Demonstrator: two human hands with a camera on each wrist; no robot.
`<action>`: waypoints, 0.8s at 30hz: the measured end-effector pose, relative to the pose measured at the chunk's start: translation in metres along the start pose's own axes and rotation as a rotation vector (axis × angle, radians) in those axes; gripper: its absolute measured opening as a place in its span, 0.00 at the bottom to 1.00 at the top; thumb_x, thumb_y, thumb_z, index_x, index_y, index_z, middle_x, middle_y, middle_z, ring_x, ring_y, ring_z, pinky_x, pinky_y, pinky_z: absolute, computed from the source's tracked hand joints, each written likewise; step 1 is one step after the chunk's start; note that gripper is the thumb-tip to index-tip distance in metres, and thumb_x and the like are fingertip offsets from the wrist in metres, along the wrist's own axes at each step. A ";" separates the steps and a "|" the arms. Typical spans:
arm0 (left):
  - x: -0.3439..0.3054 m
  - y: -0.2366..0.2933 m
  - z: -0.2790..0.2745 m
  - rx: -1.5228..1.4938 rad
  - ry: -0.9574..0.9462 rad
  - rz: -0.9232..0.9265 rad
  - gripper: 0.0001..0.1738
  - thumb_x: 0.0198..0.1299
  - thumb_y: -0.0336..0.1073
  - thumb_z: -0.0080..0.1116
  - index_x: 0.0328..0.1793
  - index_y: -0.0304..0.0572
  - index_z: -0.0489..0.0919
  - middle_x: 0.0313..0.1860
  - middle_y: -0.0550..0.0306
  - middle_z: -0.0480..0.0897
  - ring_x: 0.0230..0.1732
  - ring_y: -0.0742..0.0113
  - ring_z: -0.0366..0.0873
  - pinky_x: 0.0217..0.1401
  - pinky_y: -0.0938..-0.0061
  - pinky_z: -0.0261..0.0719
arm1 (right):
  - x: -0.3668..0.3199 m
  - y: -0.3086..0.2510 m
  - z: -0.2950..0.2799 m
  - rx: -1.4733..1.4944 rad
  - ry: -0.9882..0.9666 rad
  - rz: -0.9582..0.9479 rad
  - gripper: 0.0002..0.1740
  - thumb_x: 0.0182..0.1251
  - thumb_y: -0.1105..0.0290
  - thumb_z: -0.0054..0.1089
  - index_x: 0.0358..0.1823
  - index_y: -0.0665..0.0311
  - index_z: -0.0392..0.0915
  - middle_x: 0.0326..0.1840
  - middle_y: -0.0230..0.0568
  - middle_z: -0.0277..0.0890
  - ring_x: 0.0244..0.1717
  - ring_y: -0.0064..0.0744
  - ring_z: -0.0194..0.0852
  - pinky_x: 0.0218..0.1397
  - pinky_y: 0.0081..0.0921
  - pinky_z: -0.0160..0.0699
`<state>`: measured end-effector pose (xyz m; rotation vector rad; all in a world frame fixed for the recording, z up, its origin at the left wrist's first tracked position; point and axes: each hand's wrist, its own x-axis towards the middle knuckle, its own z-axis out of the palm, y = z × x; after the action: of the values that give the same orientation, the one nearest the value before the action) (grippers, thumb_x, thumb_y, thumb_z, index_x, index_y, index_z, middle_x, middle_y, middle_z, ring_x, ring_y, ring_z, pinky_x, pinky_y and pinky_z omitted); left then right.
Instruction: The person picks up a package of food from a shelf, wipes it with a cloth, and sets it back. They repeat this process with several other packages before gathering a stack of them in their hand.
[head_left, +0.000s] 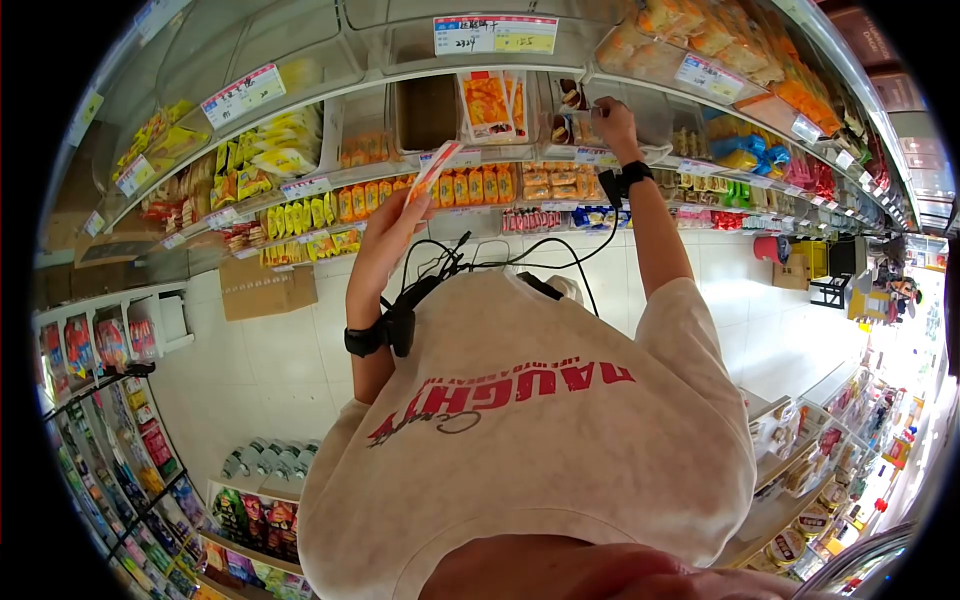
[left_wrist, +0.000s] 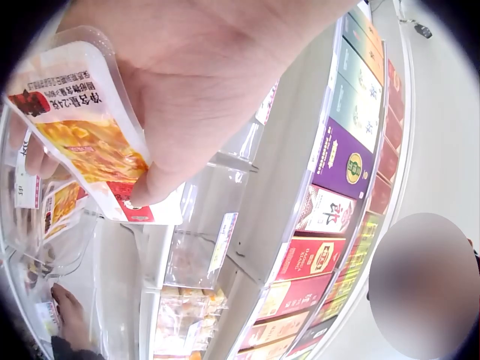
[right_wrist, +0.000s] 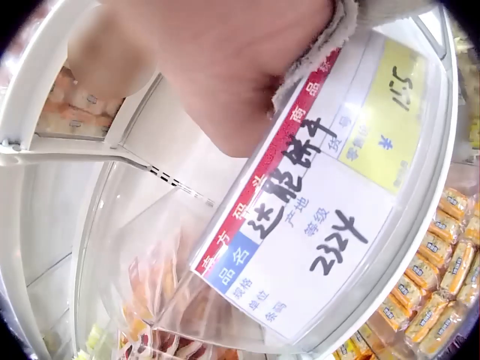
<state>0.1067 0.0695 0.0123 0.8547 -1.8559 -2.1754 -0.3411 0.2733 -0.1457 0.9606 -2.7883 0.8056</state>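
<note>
Left hand point(head_left: 390, 238): pinches a flat white-and-orange packet point(left_wrist: 88, 135) between thumb and fingers, held up before the shelf point(head_left: 400, 74).
Right hand point(head_left: 614, 125): at a clear bin point(head_left: 652, 128), near dark little packs point(head_left: 563, 128); whether it grips any, I can't tell.
Similar packets point(head_left: 487, 106): standing between both hands.

Flat packs point(head_left: 487, 108) left of right hand point(head_left: 615, 128); tray pack point(head_left: 431, 174) in left hand point(head_left: 386, 240); cardboard box point(head_left: 268, 288) on floor point(head_left: 262, 358), left of person point(head_left: 540, 430)
</note>
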 end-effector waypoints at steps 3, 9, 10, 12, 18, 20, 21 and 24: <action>-0.001 -0.003 -0.003 0.017 -0.016 -0.004 0.30 0.72 0.54 0.56 0.64 0.34 0.77 0.52 0.54 0.84 0.56 0.68 0.80 0.64 0.72 0.74 | -0.008 -0.043 -0.027 0.147 0.263 -0.003 0.12 0.69 0.68 0.59 0.49 0.61 0.84 0.46 0.50 0.84 0.47 0.54 0.83 0.50 0.47 0.80; -0.001 -0.002 -0.005 0.017 0.008 0.007 0.30 0.72 0.55 0.55 0.65 0.34 0.76 0.52 0.53 0.84 0.56 0.67 0.80 0.63 0.71 0.74 | -0.032 -0.053 -0.082 -0.159 0.346 -0.131 0.17 0.64 0.60 0.64 0.50 0.60 0.84 0.49 0.53 0.82 0.50 0.60 0.80 0.55 0.48 0.78; 0.001 -0.003 -0.005 0.015 0.004 0.013 0.30 0.72 0.54 0.55 0.65 0.34 0.76 0.52 0.53 0.84 0.56 0.67 0.80 0.63 0.71 0.74 | -0.044 -0.052 -0.088 -0.311 0.330 -0.124 0.19 0.63 0.58 0.65 0.52 0.60 0.84 0.49 0.53 0.82 0.50 0.59 0.80 0.56 0.48 0.78; 0.003 -0.003 -0.003 0.024 -0.006 0.003 0.30 0.72 0.54 0.54 0.65 0.34 0.76 0.53 0.53 0.84 0.56 0.67 0.80 0.63 0.71 0.74 | -0.066 -0.038 -0.100 -0.109 0.050 -0.085 0.24 0.63 0.53 0.66 0.55 0.60 0.83 0.49 0.53 0.83 0.51 0.57 0.81 0.58 0.47 0.78; 0.008 -0.004 -0.001 0.025 -0.019 -0.007 0.30 0.73 0.54 0.54 0.65 0.33 0.76 0.52 0.53 0.83 0.56 0.68 0.80 0.63 0.72 0.75 | -0.079 -0.016 -0.116 0.083 -0.199 0.014 0.27 0.62 0.54 0.69 0.58 0.63 0.81 0.48 0.54 0.85 0.51 0.55 0.83 0.54 0.42 0.80; 0.010 -0.003 0.000 0.025 -0.017 -0.008 0.30 0.72 0.54 0.55 0.65 0.33 0.76 0.52 0.53 0.83 0.56 0.68 0.80 0.63 0.72 0.75 | -0.076 -0.020 -0.125 0.140 -0.124 0.046 0.27 0.63 0.56 0.69 0.58 0.65 0.80 0.47 0.55 0.85 0.50 0.56 0.84 0.52 0.40 0.81; 0.010 -0.001 0.000 0.025 -0.013 -0.007 0.30 0.72 0.54 0.55 0.65 0.33 0.76 0.52 0.53 0.83 0.56 0.68 0.80 0.63 0.72 0.75 | -0.071 -0.024 -0.127 0.178 -0.046 0.045 0.26 0.64 0.56 0.68 0.58 0.65 0.80 0.47 0.56 0.84 0.49 0.56 0.84 0.51 0.40 0.81; 0.012 -0.002 0.001 0.033 -0.012 -0.013 0.30 0.72 0.54 0.55 0.65 0.33 0.77 0.52 0.53 0.83 0.56 0.68 0.80 0.63 0.71 0.75 | -0.054 -0.043 -0.131 0.291 0.001 0.006 0.25 0.66 0.57 0.67 0.58 0.65 0.79 0.47 0.58 0.84 0.50 0.57 0.84 0.50 0.40 0.80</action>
<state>0.0965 0.0647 0.0069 0.8642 -1.9029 -2.1683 -0.2836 0.3408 -0.0272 0.9889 -2.7226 1.2374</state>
